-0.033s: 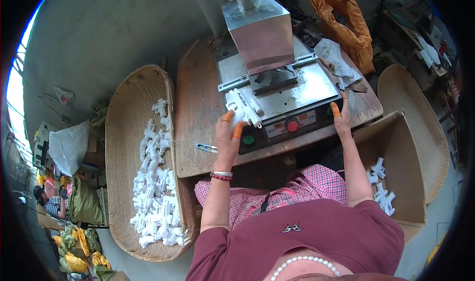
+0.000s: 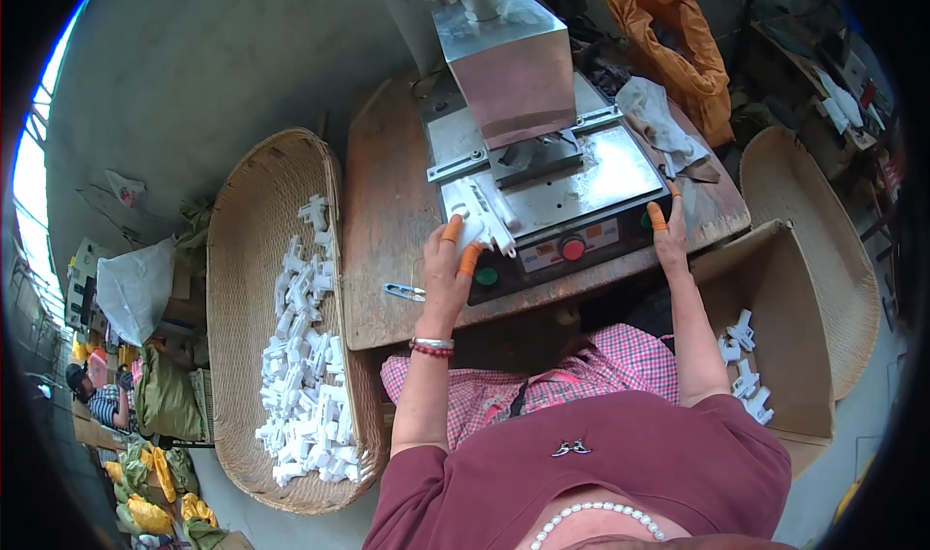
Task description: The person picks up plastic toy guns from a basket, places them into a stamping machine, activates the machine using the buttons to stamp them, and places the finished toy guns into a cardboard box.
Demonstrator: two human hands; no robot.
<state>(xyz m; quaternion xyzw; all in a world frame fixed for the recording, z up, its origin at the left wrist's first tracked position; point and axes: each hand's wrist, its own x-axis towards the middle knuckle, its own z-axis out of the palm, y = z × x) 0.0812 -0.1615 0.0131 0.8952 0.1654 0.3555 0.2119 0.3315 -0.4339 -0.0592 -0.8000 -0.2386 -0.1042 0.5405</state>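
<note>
Gripping a white pistol-shaped part (image 2: 472, 206), left hand (image 2: 448, 269) near the worn table's (image 2: 387, 211) front edge, right hand (image 2: 669, 235) open against the press (image 2: 513, 80), grey wall (image 2: 203, 76) beyond.

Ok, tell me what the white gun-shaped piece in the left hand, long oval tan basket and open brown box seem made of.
White gun-shaped piece: probably moulded plastic, smooth and evenly white.
Long oval tan basket: woven plant fibre, perhaps cane or bamboo, matte, its weave showing.
Open brown box: most likely cardboard, dull, with thin flat walls.
</note>
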